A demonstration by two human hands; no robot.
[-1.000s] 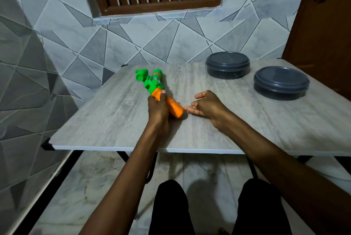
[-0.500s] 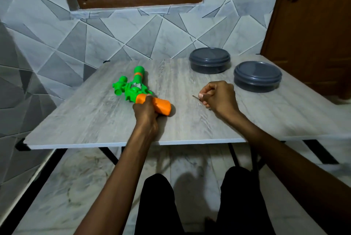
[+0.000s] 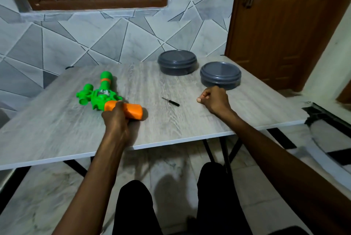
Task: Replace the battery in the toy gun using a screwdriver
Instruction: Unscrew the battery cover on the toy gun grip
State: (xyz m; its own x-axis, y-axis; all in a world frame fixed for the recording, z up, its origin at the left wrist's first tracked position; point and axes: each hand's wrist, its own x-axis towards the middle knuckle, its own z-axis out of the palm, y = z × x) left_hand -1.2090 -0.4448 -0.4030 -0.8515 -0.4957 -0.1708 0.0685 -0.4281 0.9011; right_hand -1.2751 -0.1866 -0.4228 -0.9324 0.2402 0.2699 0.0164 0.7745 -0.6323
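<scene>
Centre-left on the table, the left hand (image 3: 115,119) grips the orange handle of the toy gun (image 3: 98,96), probably light, rigid plastic best steadied there, while the right hand (image 3: 214,100) is clenched near the slim screwdriver (image 3: 171,101).

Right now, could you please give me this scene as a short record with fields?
toy gun: lies on the table, green body, orange handle
left hand: grips the orange handle
screwdriver: lies loose on the table, between the hands
right hand: fisted on the table, nothing seen in it
containers: two, dark, lidded, far side
</scene>
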